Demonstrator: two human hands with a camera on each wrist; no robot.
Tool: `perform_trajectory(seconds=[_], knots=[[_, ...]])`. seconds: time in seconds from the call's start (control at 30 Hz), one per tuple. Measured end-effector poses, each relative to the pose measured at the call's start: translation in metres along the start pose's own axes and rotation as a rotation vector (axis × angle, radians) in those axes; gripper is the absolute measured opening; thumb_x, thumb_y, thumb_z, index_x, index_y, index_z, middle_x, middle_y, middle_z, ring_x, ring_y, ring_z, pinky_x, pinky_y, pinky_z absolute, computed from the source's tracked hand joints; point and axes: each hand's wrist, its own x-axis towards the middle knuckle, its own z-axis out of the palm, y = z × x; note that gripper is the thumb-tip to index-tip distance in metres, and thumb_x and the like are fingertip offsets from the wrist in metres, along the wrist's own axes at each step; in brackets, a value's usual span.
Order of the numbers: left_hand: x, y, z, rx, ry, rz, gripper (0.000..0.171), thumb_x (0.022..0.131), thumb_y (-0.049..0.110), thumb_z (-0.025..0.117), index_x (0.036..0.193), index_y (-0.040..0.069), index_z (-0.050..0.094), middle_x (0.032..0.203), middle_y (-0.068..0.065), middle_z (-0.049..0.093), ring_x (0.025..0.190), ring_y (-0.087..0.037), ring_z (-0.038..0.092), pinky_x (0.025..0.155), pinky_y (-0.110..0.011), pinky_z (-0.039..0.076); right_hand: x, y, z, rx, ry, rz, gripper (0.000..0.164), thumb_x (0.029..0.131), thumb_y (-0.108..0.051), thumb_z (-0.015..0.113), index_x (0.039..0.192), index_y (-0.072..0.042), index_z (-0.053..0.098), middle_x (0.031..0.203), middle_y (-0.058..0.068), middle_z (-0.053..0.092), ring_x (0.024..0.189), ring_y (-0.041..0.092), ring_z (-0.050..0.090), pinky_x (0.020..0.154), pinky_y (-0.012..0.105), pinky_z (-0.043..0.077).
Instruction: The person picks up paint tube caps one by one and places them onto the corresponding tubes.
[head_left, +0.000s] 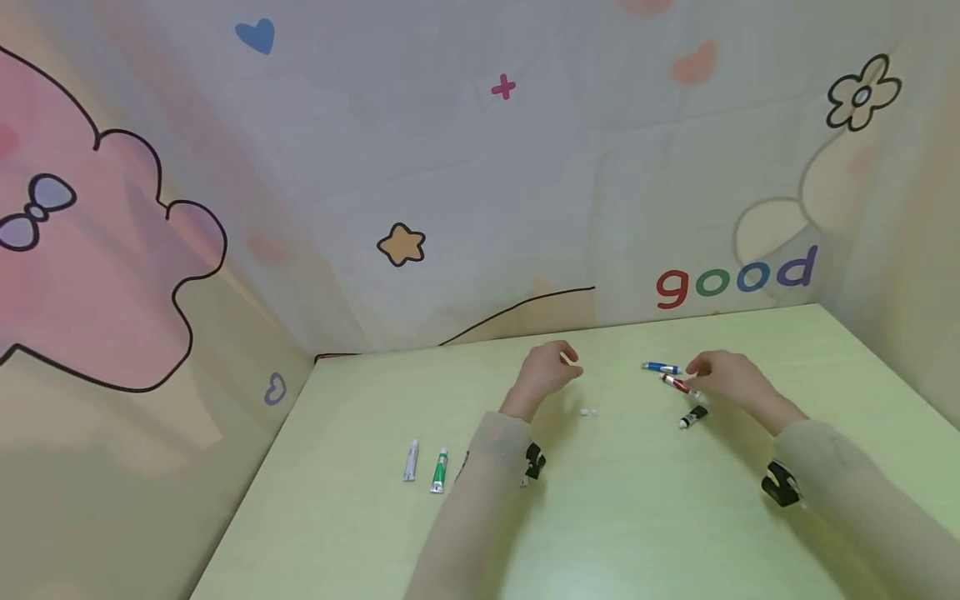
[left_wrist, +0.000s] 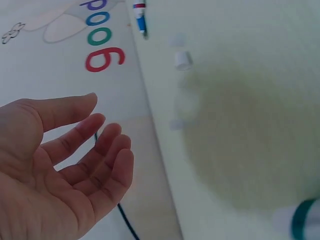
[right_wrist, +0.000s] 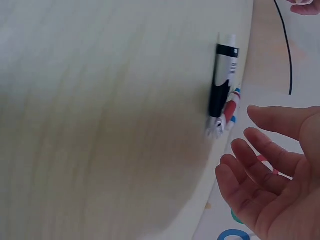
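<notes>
My left hand [head_left: 546, 369] hovers over the middle of the table, fingers loosely bent with nothing between them. Two small white caps [head_left: 584, 412] lie on the tabletop just right of it; one cap [left_wrist: 183, 60] shows clearly in the left wrist view. On the right, my empty right hand [head_left: 731, 379] has its fingers relaxed beside three small paint tubes. These are a blue tube [head_left: 661, 367], a red tube [head_left: 677, 383] and a black tube [head_left: 693, 417]. In the right wrist view the black tube [right_wrist: 222, 82] partly covers the red tube [right_wrist: 230, 108].
Left of my left forearm, a green paint tube [head_left: 439, 471] and a pale whitish tube [head_left: 411, 461] lie side by side on the pale green table [head_left: 322, 517]. A printed cloth [head_left: 465, 167] stands behind the table's back edge. Black wrist gear [head_left: 782, 484] shows at my right sleeve.
</notes>
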Motion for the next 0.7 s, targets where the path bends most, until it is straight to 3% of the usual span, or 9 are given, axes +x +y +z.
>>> perform_trajectory(seconds=[0.23,0.33,0.7], knots=[[0.004,-0.005,0.018,0.107,-0.028,-0.077,0.023,0.093,0.018,0.073,0.113,0.007,0.068,0.114,-0.006,0.07,0.097,-0.021,0.063,0.084,-0.032,0.05,0.003,0.005,0.008,-0.03,-0.029,0.04,0.039,0.091,-0.019,0.07,0.114,0.012,0.061,0.105,0.026,0.063,0.088,0.034,0.057,0.079,0.048,0.05],[0.005,-0.008,0.023,0.121,-0.044,-0.092,0.022,0.093,0.015,0.073,0.113,0.006,0.068,0.112,-0.006,0.069,0.097,-0.02,0.061,0.086,-0.033,0.05,0.006,0.005,0.01,-0.041,-0.022,0.04,0.039,0.091,-0.019,0.071,0.114,0.011,0.061,0.104,0.025,0.063,0.085,0.032,0.056,0.074,0.044,0.05],[0.004,-0.018,0.029,0.158,-0.033,-0.078,0.011,0.092,-0.001,0.062,0.097,0.003,0.071,0.094,-0.005,0.069,0.081,-0.017,0.056,0.076,-0.029,0.05,0.009,0.0,0.017,-0.033,-0.027,0.019,0.03,0.091,-0.012,0.069,0.108,0.011,0.064,0.095,0.019,0.064,0.076,0.025,0.055,0.063,0.033,0.047]])
